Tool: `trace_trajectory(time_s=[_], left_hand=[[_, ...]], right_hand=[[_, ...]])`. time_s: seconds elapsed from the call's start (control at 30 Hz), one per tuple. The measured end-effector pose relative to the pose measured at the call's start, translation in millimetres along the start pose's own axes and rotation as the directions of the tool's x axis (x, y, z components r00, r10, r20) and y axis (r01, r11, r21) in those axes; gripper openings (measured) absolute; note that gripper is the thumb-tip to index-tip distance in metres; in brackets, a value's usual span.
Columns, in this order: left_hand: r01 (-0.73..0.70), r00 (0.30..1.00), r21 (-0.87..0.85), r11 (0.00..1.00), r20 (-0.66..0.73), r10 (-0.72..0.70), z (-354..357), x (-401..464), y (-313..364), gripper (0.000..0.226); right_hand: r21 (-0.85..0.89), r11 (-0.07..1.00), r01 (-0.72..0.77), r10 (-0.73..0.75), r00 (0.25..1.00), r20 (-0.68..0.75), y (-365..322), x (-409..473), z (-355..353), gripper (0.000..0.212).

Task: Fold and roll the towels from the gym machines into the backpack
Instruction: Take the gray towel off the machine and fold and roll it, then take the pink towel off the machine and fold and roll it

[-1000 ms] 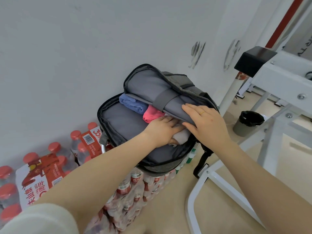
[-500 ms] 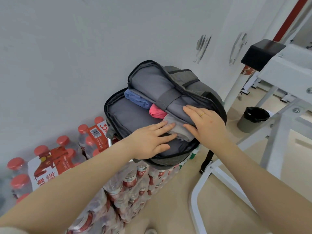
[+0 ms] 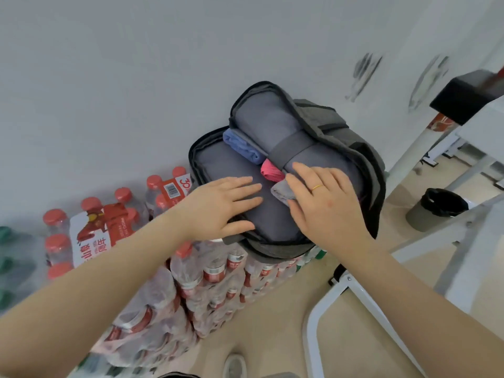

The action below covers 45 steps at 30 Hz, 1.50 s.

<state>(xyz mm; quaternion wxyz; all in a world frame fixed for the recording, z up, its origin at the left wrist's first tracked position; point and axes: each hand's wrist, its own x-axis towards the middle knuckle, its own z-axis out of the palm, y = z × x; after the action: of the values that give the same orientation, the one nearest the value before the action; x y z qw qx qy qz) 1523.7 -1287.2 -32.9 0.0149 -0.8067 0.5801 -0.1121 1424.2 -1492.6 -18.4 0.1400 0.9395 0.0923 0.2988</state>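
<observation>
Left hand (image 3: 218, 205) slid off grey towel (image 3: 282, 190) | flat on backpack (image 3: 272, 222)

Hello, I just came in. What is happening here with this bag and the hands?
A person is packing rolled towels into an open grey fabric backpack that sits on stacked packs of bottled water. A blue rolled towel, a pink one and a light grey one lie inside. The left hand lies flat on the front panel, and the right hand presses on the grey towel.
</observation>
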Motion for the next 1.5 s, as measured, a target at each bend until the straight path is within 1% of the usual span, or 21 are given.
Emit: trace_trajectory(time_s=[0.1, 0.17, 0.2, 0.3, 0.4, 0.47, 0.53, 0.6, 0.67, 0.73, 0.8, 0.83, 0.93, 0.97, 1.0, 1.03, 1.1, 1.2, 1.23, 1.37, 1.5], left_hand=[[0.186, 0.982, -0.015, 0.983, -0.041, -0.186, -4.0, -51.6, -7.4, 0.044], [0.356, 0.933, -0.063, 0.932, -0.042, -0.358, -4.4, -90.4, -2.9, 0.037], [0.448, 0.890, -0.098, 0.889, -0.044, -0.454, -5.7, -110.9, 3.1, 0.034], [0.666, 0.713, -0.233, 0.709, -0.080, -0.696, -8.5, -173.9, 35.1, 0.029], [0.804, 0.529, -0.279, 0.525, -0.068, -0.846, -13.8, -236.2, 82.9, 0.032], [0.882, 0.367, -0.303, 0.362, -0.042, -0.929, -18.1, -279.7, 120.8, 0.041], [0.922, 0.172, -0.349, 0.168, -0.020, -0.985, -24.1, -325.1, 165.6, 0.048], [0.925, 0.008, -0.380, 0.021, -0.034, -0.999, -33.0, -367.3, 218.2, 0.039], [0.925, -0.156, -0.355, -0.133, -0.036, -0.987, -48.1, -404.9, 279.5, 0.038], [0.901, -0.314, -0.323, -0.288, -0.029, -0.949, -66.6, -439.2, 348.7, 0.049], [0.849, -0.458, -0.298, -0.436, -0.007, -0.889, -84.2, -469.5, 420.8, 0.041], [0.807, -0.534, -0.295, -0.512, 0.006, -0.845, -93.8, -482.7, 460.1, 0.035], [0.662, -0.713, -0.321, -0.678, 0.011, -0.701, -117.0, -509.0, 558.5, 0.012], [0.608, -0.763, -0.334, -0.720, 0.005, -0.646, -124.1, -515.9, 588.7, 0.006], [0.554, -0.807, -0.347, -0.756, -0.004, -0.590, -130.9, -523.1, 616.5, 0.006], [0.492, -0.853, -0.360, -0.793, -0.019, -0.521, -140.6, -530.3, 650.7, 0.009], [0.392, -0.912, -0.388, -0.834, -0.045, -0.408, -153.9, -543.8, 708.7, 0.012], [0.288, -0.956, -0.423, -0.859, -0.077, -0.283, -167.2, -564.4, 776.4, 0.006], [0.258, -0.966, -0.433, -0.864, -0.086, -0.245, -170.0, -572.3, 795.5, 0.009], [0.191, -0.980, -0.471, -0.861, -0.146, -0.138, -173.1, -617.8, 858.6, 0.039], [0.128, -0.989, -0.441, -0.889, -0.119, -0.083, -181.6, -690.8, 911.5, 0.034]], right_hand=[[0.225, 0.966, 0.127, -0.122, 0.992, -0.033, -37.1, 23.4, -0.7, 0.026], [0.354, 0.906, 0.232, -0.248, 0.969, 0.000, -66.4, 38.4, 4.7, 0.027], [0.406, 0.867, 0.289, -0.323, 0.946, 0.015, -82.6, 44.4, 7.1, 0.028], [0.499, 0.733, 0.463, -0.542, 0.840, 0.016, -136.9, 55.3, 7.9, 0.033], [0.546, 0.585, 0.600, -0.707, 0.707, -0.018, -197.5, 54.3, -6.2, 0.039], [0.573, 0.446, 0.688, -0.813, 0.579, -0.062, -240.2, 45.4, -25.0, 0.040], [0.567, 0.293, 0.770, -0.898, 0.425, -0.113, -285.3, 30.2, -50.7, 0.037], [0.540, 0.141, 0.830, -0.937, 0.287, -0.197, -327.7, 7.7, -83.7, 0.031], [0.537, 0.013, 0.843, -0.939, 0.195, -0.284, -369.4, -23.2, -121.3, 0.028], [0.534, -0.104, 0.839, -0.928, 0.112, -0.357, -411.0, -66.5, -163.2, 0.033], [0.530, -0.219, 0.819, -0.914, 0.018, -0.405, -451.4, -116.4, -204.0, 0.032], [0.521, -0.277, 0.807, -0.913, -0.051, -0.405, -473.6, -144.4, -222.4, 0.031], [0.545, -0.409, 0.731, -0.883, -0.167, -0.439, -522.4, -214.4, -275.8, 0.031], [0.541, -0.439, 0.717, -0.870, -0.189, -0.455, -537.2, -237.3, -293.3, 0.030], [0.538, -0.473, 0.698, -0.854, -0.214, -0.474, -549.5, -257.5, -312.1, 0.030], [0.521, -0.525, 0.673, -0.828, -0.263, -0.495, -565.0, -284.0, -336.2, 0.030], [0.474, -0.611, 0.634, -0.771, -0.342, -0.536, -588.6, -326.5, -381.0, 0.031], [0.430, -0.697, 0.574, -0.702, -0.423, -0.573, -623.5, -378.4, -434.9, 0.030], [0.409, -0.712, 0.570, -0.687, -0.445, -0.575, -636.2, -394.6, -449.5, 0.029], [0.305, -0.778, 0.549, -0.609, -0.539, -0.582, -694.6, -454.3, -501.3, 0.029], [0.241, -0.811, 0.533, -0.564, -0.606, -0.561, -769.5, -514.0, -555.8, 0.030]])
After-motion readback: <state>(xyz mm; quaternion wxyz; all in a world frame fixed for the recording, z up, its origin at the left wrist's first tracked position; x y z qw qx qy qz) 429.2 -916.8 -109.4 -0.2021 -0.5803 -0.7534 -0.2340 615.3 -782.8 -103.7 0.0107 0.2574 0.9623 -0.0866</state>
